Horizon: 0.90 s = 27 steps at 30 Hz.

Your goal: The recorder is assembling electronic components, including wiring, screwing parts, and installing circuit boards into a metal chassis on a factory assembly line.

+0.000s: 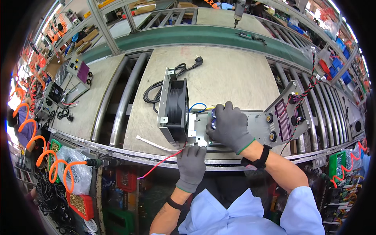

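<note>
A grey metal chassis (201, 129) lies on the board-topped work surface, with a black fan (177, 107) upright in its left end panel. My right hand (234, 127), in a grey glove, reaches into the chassis floor with curled fingers closed on a small circuit board (212, 119), mostly hidden under the palm. My left hand (191, 164), also gloved, is at the chassis's front edge below the fan. Its fingers are bent together beside a red wire (162, 161); what they pinch is hidden. A white flat cable (154, 144) sticks out leftward, and a blue wire (199, 104) loops behind.
The chassis's right panel (288, 111) stands up with a purple vent and wires. A black power cord (152, 92) is coiled behind the fan. Metal rollers (127, 98) flank the board (231, 66). An electric screwdriver (239, 13) hangs overhead. Orange coiled hose (37, 139) hangs left.
</note>
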### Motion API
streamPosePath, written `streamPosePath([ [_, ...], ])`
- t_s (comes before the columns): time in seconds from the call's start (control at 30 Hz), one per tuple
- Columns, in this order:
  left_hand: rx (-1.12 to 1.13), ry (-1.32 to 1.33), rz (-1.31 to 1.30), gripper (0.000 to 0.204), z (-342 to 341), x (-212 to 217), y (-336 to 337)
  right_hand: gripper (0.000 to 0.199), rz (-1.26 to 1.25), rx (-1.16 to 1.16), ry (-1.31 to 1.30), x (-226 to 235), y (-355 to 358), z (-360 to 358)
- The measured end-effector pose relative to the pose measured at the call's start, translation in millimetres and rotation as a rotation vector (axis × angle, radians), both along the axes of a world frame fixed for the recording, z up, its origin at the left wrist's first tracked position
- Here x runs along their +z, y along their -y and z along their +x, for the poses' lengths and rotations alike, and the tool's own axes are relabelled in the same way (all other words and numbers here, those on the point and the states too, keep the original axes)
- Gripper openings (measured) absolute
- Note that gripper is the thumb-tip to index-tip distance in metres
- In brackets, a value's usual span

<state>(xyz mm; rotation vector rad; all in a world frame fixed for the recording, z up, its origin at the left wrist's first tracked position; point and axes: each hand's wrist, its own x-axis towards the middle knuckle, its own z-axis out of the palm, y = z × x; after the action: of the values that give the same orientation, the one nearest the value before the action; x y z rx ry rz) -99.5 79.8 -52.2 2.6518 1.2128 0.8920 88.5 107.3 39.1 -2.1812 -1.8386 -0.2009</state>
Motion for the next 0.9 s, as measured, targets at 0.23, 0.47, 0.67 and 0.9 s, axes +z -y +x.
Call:
streamPosePath([
  [0.23, -0.023, 0.025, 0.045, 0.011, 0.9, -1.3, -0.5, 0.049, 0.030, 0.045, -0.114, -9.6, 7.3, 12.1],
  [0.47, -0.050, -0.007, 0.186, 0.012, 6.4, 4.9, -2.3, 0.068, -0.231, 0.103, -0.075, 34.8, 19.8, 20.5],
  [0.67, -0.014, 0.011, 0.096, 0.024, 13.3, -4.2, -4.5, 0.065, -0.144, 0.158, -0.086, 144.3, 45.6, 47.0],
  [0.9, -0.014, -0.046, 0.065, 0.024, 38.5, -3.2, -9.0, 0.062, -0.359, 0.160, 0.108, 247.1, -25.2, 63.0],
])
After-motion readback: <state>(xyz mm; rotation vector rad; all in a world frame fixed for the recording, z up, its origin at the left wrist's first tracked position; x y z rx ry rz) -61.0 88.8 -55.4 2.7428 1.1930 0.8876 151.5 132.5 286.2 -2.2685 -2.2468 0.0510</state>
